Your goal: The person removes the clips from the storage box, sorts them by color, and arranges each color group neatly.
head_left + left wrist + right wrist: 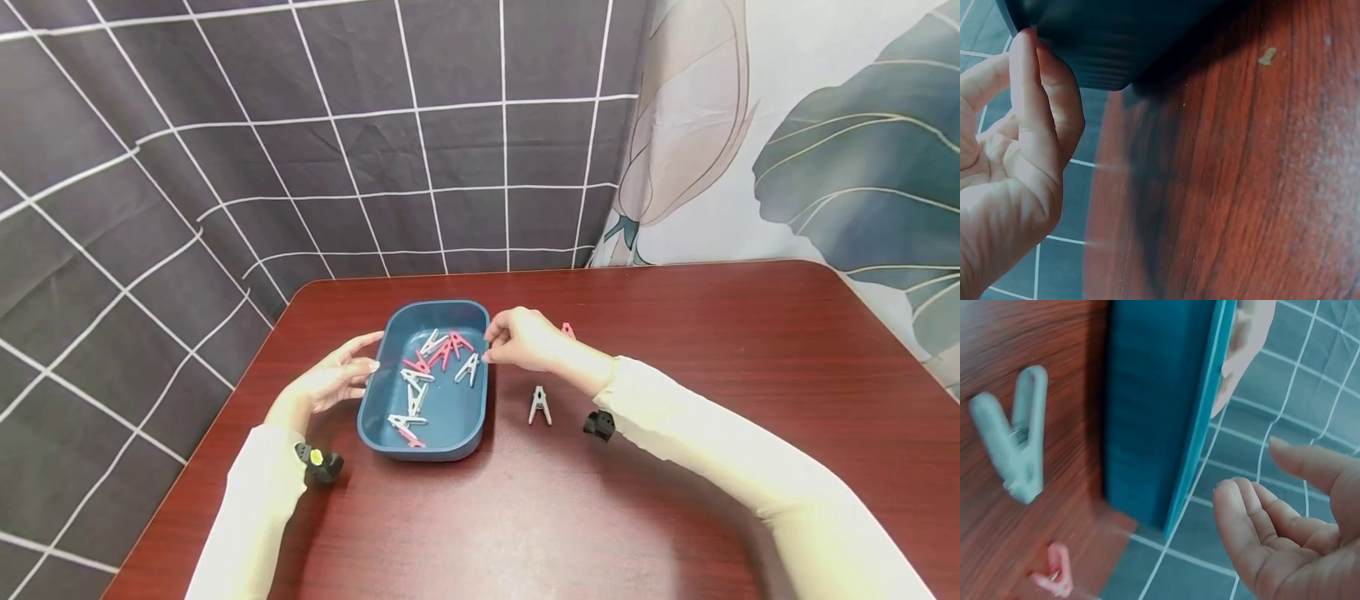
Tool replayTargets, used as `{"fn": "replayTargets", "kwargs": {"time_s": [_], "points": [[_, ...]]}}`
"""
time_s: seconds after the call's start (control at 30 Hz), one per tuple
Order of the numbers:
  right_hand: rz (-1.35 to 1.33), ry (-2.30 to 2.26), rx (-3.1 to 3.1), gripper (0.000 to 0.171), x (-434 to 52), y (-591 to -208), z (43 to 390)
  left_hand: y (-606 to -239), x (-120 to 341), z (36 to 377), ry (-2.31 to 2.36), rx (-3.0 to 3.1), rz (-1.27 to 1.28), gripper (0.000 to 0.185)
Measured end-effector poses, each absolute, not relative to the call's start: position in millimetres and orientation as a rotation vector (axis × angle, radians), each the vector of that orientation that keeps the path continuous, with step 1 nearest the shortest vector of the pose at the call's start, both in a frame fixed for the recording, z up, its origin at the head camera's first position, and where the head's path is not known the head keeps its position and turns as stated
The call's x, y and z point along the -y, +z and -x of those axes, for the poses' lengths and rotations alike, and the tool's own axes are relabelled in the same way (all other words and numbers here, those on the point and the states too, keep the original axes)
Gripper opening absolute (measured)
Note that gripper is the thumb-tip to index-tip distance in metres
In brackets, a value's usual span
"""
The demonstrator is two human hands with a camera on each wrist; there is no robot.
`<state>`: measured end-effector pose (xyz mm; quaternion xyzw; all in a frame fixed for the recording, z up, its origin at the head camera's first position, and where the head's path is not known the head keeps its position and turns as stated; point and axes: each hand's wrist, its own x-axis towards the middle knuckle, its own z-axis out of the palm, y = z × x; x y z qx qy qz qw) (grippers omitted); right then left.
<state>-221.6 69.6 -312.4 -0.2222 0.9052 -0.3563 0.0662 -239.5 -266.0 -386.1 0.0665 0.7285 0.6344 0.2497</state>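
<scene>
Loosely curved, my empty right hand (522, 340) hovers beside the blue bin (453, 417) my left hand (333, 377) apparently grips.

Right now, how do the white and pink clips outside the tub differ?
Position: the white clip lies nearer the head camera, the pink clip farther. Visibility: head view shows the white clip whole, the pink clip partly hidden by the right wrist. Shared: both are V-shaped and lie on the table outside the blue tub.

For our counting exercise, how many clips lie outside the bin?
2: white clip right of the bin, pink clip partly behind the right hand; others may be hidden.
</scene>
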Motion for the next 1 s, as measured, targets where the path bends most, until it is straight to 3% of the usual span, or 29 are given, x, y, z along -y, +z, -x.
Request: {"fn": "replayTargets", "kwargs": {"time_s": [0.43,1.0], "points": [[0.884,-1.022,-2.711,0.023,-13.7,-316.1,210.9,-388.9,268.2,241.3,1.753,-1.957,-0.215,0.063],[1.038,-0.89,-2.624,0.025,38.7,-349.7,196.6,-388.3,269.1,240.3,1.737,-1.95,-0.212,0.063]]}}
